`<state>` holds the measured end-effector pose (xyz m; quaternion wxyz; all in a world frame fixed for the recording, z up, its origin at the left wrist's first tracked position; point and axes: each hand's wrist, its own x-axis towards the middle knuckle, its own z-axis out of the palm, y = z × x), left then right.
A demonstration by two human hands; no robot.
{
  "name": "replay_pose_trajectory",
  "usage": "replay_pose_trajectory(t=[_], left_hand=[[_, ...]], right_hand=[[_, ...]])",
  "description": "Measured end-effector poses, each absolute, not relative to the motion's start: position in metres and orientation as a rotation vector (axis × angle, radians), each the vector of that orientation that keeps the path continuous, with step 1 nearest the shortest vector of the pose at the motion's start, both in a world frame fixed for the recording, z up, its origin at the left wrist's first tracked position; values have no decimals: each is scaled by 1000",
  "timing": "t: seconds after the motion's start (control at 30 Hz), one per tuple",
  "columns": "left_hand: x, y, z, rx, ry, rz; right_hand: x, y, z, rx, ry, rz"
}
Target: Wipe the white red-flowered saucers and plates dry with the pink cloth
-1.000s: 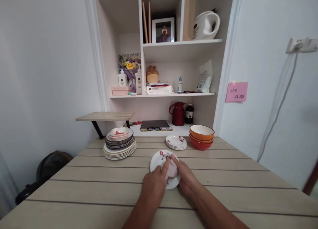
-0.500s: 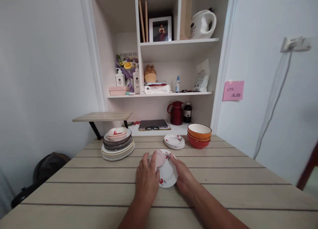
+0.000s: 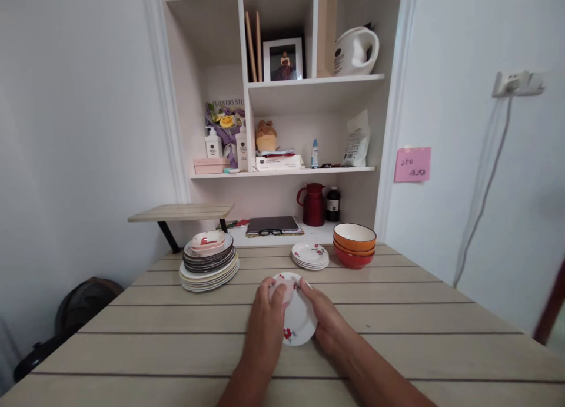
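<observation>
A small white plate (image 3: 301,320) with red flowers is held tilted over the table, in front of me. My right hand (image 3: 327,318) grips its right edge, thumb on the upper face and fingers underneath. At the plate's left side, my left hand (image 3: 266,318) has its fingers closed on a pale pink cloth (image 3: 282,290), which presses against the plate's upper left part. Just beyond lies a short stack of matching flowered plates (image 3: 310,255).
A tall stack of plates (image 3: 208,274) with small dishes on top stands at the left, near a raised wooden shelf (image 3: 180,211). Orange and red bowls (image 3: 354,242) are nested at the right. Behind are a closed laptop (image 3: 272,224), a red jug (image 3: 313,204) and a dark bottle (image 3: 333,204).
My left hand has drawn its fingers in, bunching the cloth near the plate's upper left edge. My right hand keeps its hold. The whole view has shifted slightly downward.
</observation>
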<state>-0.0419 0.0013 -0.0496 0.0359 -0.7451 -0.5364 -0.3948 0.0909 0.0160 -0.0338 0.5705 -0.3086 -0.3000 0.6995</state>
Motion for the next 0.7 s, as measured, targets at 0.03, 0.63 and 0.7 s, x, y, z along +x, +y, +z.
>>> replay_pose_trajectory(t=[0.03,0.63,0.7], left_hand=[[-42,2,-50,-2285,-1659,-1267],[-45,7,-56,-2628,-1325,-1450],[-44,6,-54,-2674,-1284,-1424]], right_hand=[[91,15,-34,-724,-716,1639],[88,17,-38,-798,-688,1639],[88,18,-39,-793,-670,1666]])
